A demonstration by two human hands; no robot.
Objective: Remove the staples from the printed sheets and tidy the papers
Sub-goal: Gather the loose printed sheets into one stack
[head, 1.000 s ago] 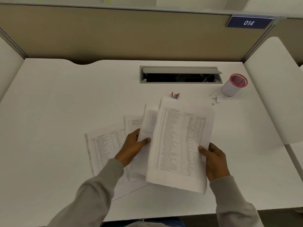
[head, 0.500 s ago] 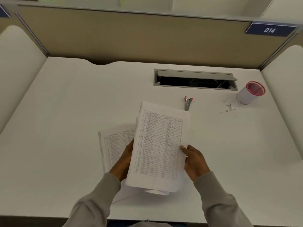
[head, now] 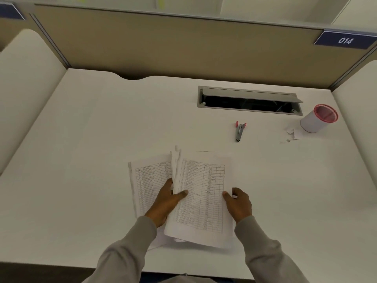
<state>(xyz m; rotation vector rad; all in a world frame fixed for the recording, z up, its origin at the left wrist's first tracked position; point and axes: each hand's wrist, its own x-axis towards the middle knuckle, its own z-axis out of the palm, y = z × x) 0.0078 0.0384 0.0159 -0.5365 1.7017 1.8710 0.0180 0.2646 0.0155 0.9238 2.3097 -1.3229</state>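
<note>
Head view: a person in grey sleeves holds a stack of printed sheets (head: 202, 197) low in the middle of a white surface (head: 102, 139), at about six o'clock in the picture. The left hand (head: 165, 203) grips the stack's left edge, thumb laid across the printed table on top and fingers tucked underneath. The right hand (head: 238, 203) pinches the right edge, thumb on the top page and the other fingers curled behind it. The two hands are apart, one on each long side of the stack. The stack's near end is lifted off the surface and throws a shadow; whether its far end touches down cannot be told.

At nine o'clock from the stack, partly under it and under the left hand, more printed pages (head: 149, 180) lie flat on the surface. A staple remover (head: 239, 131) with red tips lies alone at one o'clock from the stack, well apart from it. At two o'clock, near the right edge, stands a white cup (head: 318, 121) with a red rim, and small paper scraps (head: 291, 134) lie just beside it at eight o'clock. An open grey cable slot (head: 248, 101) is set into the surface at twelve o'clock from the staple remover. Behind runs a tan partition (head: 183, 43) with a blue plate (head: 344, 40) reading 014.
</note>
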